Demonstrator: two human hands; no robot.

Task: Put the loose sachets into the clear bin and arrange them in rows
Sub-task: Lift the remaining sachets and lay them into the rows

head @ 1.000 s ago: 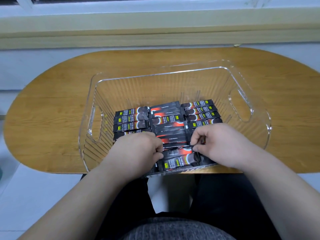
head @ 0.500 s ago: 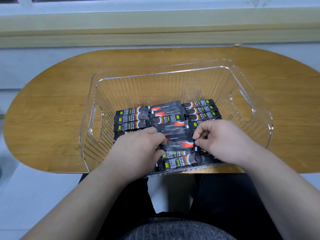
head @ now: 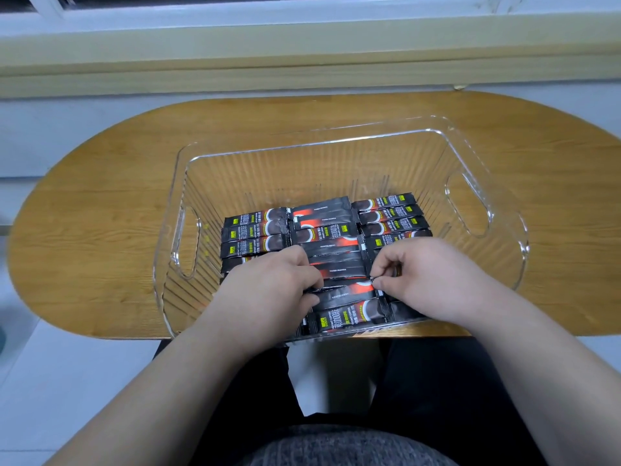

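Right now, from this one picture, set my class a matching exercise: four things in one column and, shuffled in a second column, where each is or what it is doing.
Column A
1. clear bin
2. sachets
3. left hand
4. right hand

Column B
a. pinches the right end of the held sachet
b. stands on the wooden table
c. holds the held sachet's left end
d. lie in three rows inside the bin

Pairs: 1-b, 2-d, 3-c, 4-a
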